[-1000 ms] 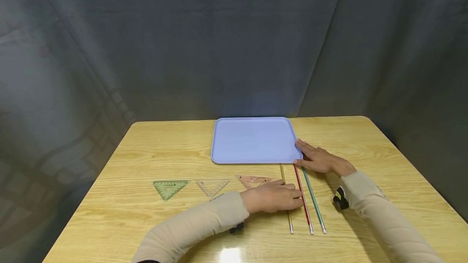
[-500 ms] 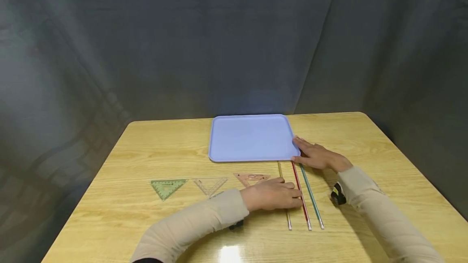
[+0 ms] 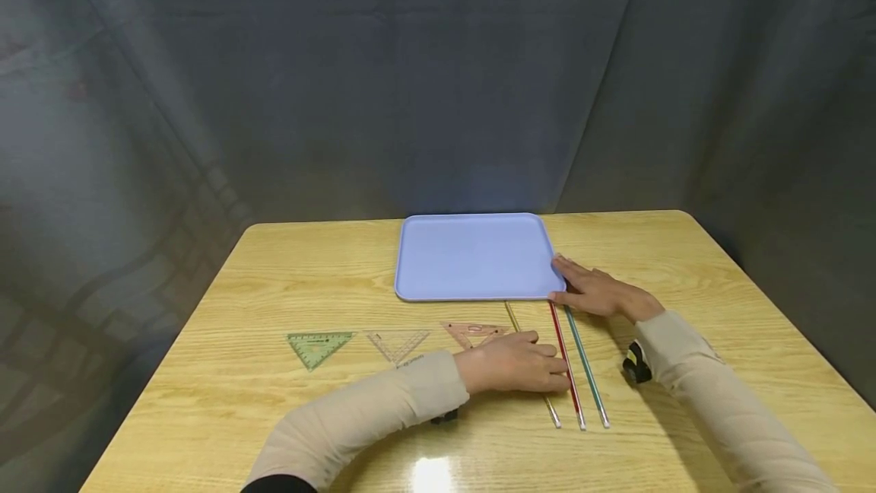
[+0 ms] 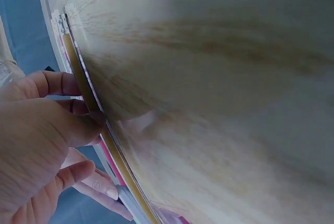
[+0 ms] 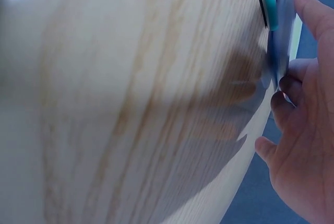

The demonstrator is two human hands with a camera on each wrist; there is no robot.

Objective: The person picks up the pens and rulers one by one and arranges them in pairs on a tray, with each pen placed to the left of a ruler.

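A pale blue tray [image 3: 472, 256] lies at the table's far middle. My right hand [image 3: 582, 284] lies flat beside it, fingers touching its right front corner; the right wrist view shows these fingers [image 5: 292, 85] against the tray's edge [image 5: 286, 46]. Three thin sticks lie in front of the tray: yellow [image 3: 515, 322], red [image 3: 563, 348] and teal [image 3: 582, 360]. My left hand [image 3: 520, 364] covers the yellow stick's middle. In the left wrist view its thumb and fingers [image 4: 78, 125] pinch the yellow stick [image 4: 83, 85]. The yellow stick lies slanted; the other two are parallel.
Three set squares lie in a row left of the sticks: green [image 3: 318, 345], clear [image 3: 397, 342] and pink [image 3: 472, 332]. The wooden table [image 3: 308, 272] ends at a dark curtain behind. A small black device [image 3: 636, 367] sits on the right wrist.
The yellow stick has turned: its far end swung left, away from the red stick, and its near end closed towards it. The right hand stays at the tray's corner.
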